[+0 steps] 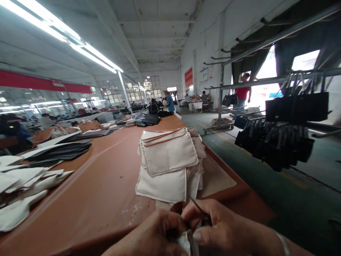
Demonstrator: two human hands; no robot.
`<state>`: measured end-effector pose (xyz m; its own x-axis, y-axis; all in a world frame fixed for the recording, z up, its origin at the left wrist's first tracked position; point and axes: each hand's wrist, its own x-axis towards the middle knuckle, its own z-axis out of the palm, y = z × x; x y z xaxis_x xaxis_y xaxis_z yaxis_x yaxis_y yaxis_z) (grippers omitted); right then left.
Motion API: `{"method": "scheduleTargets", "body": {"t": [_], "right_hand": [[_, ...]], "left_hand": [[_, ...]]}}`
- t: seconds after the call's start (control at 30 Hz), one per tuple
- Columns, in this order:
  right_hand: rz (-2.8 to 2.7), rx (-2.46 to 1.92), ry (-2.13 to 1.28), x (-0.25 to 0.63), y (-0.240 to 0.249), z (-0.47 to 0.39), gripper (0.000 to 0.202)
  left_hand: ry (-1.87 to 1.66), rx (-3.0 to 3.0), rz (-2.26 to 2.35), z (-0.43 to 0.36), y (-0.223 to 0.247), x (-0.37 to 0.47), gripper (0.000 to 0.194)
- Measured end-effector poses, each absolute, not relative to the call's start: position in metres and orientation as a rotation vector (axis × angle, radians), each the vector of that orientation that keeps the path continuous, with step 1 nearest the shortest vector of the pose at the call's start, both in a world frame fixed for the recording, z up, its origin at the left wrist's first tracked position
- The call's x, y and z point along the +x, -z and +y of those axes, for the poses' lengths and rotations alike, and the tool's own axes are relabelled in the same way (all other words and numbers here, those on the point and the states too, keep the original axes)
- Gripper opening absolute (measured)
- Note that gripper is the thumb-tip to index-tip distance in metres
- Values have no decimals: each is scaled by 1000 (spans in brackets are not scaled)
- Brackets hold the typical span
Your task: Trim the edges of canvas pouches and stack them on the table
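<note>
Both hands are at the very near edge of the picture, low and in the middle. The left hand (157,233) is curled tight around a small bit of white cloth (184,241), and the right hand (221,227) pinches the same cloth along with a thin dark tool (201,211) that sticks up and to the left between its fingers. The two hands touch each other. Most of the cloth is hidden inside the hands, so its shape is hard to make out, and the tool's tip is too small to tell what it is. The wrists are cut off by the bottom edge. The hands are over the near end of a long brown table (106,177). Just past them sits a stack of white pouches (167,163) with brown trim, close to the table's right edge. Between the stack and the left side there is a wide bare strip of table running far back. On the left, white cloth pieces (23,188) and dark flat pieces (61,151) lie in piles, partly cut off by the left edge. To the right of the table, the green floor (253,177) is open. Black bags (282,138) hang from a metal rack (266,81) on the far right. People far back are small and blurry.
</note>
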<state>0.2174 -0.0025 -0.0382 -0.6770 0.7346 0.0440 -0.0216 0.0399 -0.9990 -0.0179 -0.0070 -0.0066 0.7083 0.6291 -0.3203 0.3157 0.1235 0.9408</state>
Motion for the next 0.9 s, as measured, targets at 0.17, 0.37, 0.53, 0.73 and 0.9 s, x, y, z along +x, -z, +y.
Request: {"method": "scheduleTargets", "body": {"t": [0.17, 0.37, 0.53, 0.73, 0.9], "right_hand": [[-1714, -671, -1728, 207, 47, -9, 31], [-1656, -698, -1718, 208, 61, -4, 33], [-1490, -799, -1843, 206, 57, -7, 29], [-1546, -840, -1774, 205, 62, -8, 32], [-1719, -1018, -1511, 200, 55, -6, 22]], "left_hand": [[-281, 1413, 834, -5, 5, -13, 45], [-408, 1390, 887, -3, 15, -6, 41], [-378, 1360, 949, 1, 24, -6, 35], [-359, 1361, 1015, 3, 33, -8, 29], [-380, 1463, 1097, 4, 32, 1, 12]]}}
